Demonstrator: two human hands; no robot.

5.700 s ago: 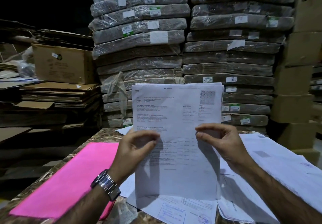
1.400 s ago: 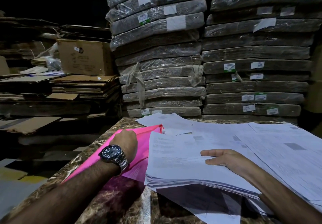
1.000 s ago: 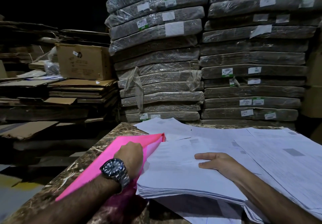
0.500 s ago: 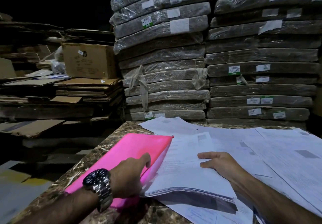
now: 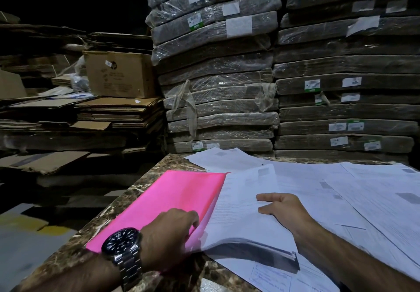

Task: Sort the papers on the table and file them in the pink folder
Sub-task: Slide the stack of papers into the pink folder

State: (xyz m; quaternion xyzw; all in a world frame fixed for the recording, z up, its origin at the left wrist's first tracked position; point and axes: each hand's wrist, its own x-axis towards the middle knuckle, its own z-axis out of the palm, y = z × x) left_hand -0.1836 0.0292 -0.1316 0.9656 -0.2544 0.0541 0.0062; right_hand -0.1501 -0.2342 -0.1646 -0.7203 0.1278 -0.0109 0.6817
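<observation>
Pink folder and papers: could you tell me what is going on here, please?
A person is filing papers at a marble table. The left hand grips the cover of the pink folder at its open edge; the right hand rests flat on a stack of papers tucked partly under that cover. Loose sheets lie spread to the right.
</observation>
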